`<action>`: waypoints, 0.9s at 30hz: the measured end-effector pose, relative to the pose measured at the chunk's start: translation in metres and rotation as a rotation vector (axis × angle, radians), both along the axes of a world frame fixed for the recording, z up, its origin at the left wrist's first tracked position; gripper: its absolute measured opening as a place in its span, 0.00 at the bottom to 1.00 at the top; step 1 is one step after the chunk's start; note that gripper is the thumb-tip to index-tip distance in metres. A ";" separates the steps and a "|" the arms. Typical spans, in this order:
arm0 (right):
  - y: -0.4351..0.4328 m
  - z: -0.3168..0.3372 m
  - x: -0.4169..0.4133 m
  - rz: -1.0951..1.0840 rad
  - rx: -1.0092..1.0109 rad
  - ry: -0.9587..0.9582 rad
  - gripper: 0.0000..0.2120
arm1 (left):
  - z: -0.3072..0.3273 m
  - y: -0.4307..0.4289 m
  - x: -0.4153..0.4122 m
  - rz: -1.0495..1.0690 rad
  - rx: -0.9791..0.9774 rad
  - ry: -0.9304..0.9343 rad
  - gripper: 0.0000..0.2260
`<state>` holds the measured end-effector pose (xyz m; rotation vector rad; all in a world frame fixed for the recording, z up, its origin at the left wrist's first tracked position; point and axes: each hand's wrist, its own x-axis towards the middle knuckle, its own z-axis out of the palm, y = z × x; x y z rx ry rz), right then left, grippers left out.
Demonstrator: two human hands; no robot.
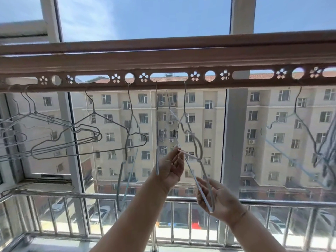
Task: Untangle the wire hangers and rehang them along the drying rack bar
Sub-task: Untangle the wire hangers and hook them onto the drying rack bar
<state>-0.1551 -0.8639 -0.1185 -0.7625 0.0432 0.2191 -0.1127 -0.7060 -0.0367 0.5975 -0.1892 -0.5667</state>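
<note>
A brown drying rack bar (pixel 167 60) with cut-out holes runs across the upper view. Wire hangers dangle from it. At the centre, two or three hangers (pixel 190 135) hang crossed over one another. My left hand (pixel 170 165) is raised palm-up among them, and its fingertips pinch a wire near the crossing. Lower and to the right, my right hand (pixel 216 196) grips the bottom corner of one hanger (pixel 207 200). A bunch of tangled hangers (pixel 54 140) hangs at the left. One more hanger (pixel 131 135) hangs turned edge-on left of centre.
A single hanger (pixel 301 124) hangs at the right beside some hanging cloth (pixel 327 155). Behind the rack are window panes and a metal railing (pixel 109 211). An apartment building stands outside.
</note>
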 end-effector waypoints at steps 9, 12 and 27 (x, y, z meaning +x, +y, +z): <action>-0.004 -0.013 -0.004 0.035 0.046 0.016 0.15 | -0.051 0.017 -0.009 0.070 0.176 0.091 0.09; -0.002 -0.015 -0.008 0.014 0.050 0.030 0.15 | -0.072 0.026 -0.014 0.064 0.256 0.082 0.11; 0.038 -0.057 -0.014 0.213 -0.130 0.145 0.21 | -0.224 0.050 -0.067 -0.014 0.637 0.221 0.06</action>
